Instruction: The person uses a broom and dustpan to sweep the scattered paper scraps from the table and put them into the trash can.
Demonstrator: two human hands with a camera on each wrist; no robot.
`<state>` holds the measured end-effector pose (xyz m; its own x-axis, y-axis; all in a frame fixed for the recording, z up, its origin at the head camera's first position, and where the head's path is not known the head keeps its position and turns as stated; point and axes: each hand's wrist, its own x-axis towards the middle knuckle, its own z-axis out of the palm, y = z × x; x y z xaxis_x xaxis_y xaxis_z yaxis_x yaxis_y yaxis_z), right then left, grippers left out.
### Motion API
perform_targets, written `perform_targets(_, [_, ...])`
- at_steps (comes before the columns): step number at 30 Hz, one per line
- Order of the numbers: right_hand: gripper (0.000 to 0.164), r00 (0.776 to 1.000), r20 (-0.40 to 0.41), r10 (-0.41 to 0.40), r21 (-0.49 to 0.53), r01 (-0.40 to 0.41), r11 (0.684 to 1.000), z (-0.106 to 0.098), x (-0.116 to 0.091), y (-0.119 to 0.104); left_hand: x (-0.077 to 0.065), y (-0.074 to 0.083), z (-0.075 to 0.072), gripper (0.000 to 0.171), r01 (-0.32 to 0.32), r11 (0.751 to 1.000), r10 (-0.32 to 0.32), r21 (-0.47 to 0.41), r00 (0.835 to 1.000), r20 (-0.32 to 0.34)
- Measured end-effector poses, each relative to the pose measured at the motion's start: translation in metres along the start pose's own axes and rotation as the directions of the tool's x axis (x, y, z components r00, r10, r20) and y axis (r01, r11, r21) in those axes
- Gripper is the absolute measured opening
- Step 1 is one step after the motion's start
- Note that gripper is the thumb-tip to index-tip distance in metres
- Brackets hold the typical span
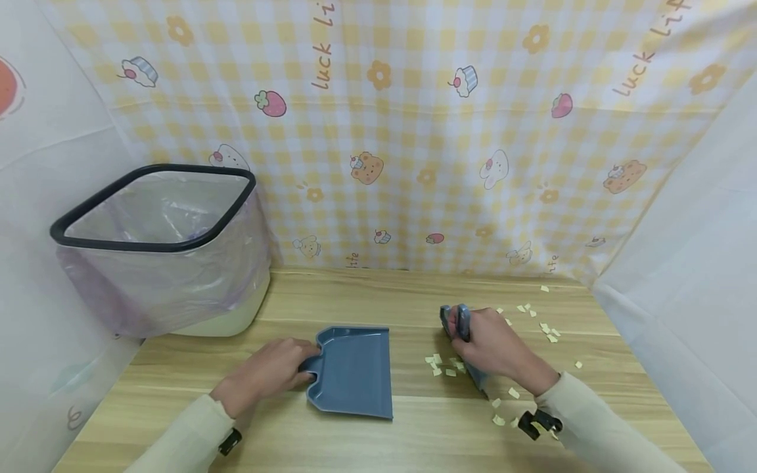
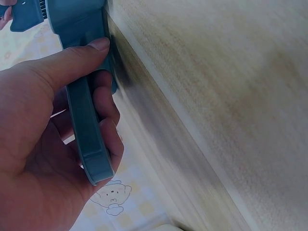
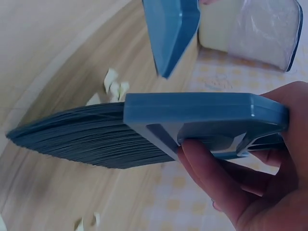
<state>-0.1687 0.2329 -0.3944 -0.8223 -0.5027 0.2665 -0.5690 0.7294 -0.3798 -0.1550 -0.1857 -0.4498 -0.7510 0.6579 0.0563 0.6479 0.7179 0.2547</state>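
My left hand (image 1: 275, 371) grips the handle of a blue-grey dustpan (image 1: 355, 371), whose flat edge faces right on the wooden table. In the left wrist view the fingers (image 2: 107, 103) curl round the dustpan handle (image 2: 89, 130) with the thumb along its top. My right hand (image 1: 487, 338) holds a blue hand brush (image 3: 192, 110) by its handle, the dark bristles (image 3: 91, 137) slanting down to the tabletop. Small pale yellow paper scraps (image 1: 436, 362) lie between the brush and the dustpan. More scraps (image 1: 547, 330) are scattered behind and right of the brush.
A bin (image 1: 236, 315) with a black rim and a translucent purplish liner stands at the table's back left. A yellow checked curtain (image 1: 408, 131) hangs behind the wooden table (image 1: 331, 295). White cloth (image 1: 692, 263) covers the right side.
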Motion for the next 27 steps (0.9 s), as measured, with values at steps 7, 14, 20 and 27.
perform_targets(7, [0.018, 0.998, 0.024, 0.065, 0.079, -0.066, 0.995, 0.010, 0.006, -0.014, 0.000, -0.001, 0.001, 0.039, -0.005, 1.000, 0.005, 0.009, 1.000, -0.008])
perform_targets(14, [0.016, 0.996, 0.044, 0.076, 0.129, -0.081, 0.988, 0.025, 0.016, -0.029, 0.000, -0.001, 0.001, 0.038, -0.007, 1.000, 0.007, 0.003, 1.000, -0.004])
perform_targets(20, [0.018, 0.997, 0.029, 0.073, 0.146, -0.076, 0.986, 0.036, 0.026, -0.043, 0.000, -0.001, 0.001, 0.036, -0.010, 1.000, 0.010, 0.011, 1.000, -0.003])
perform_targets(27, [0.019, 0.994, 0.036, 0.103, 0.181, -0.108, 0.978, 0.042, 0.036, -0.061, 0.001, -0.001, 0.002, 0.035, -0.005, 1.000, 0.005, 0.008, 1.000, -0.009])
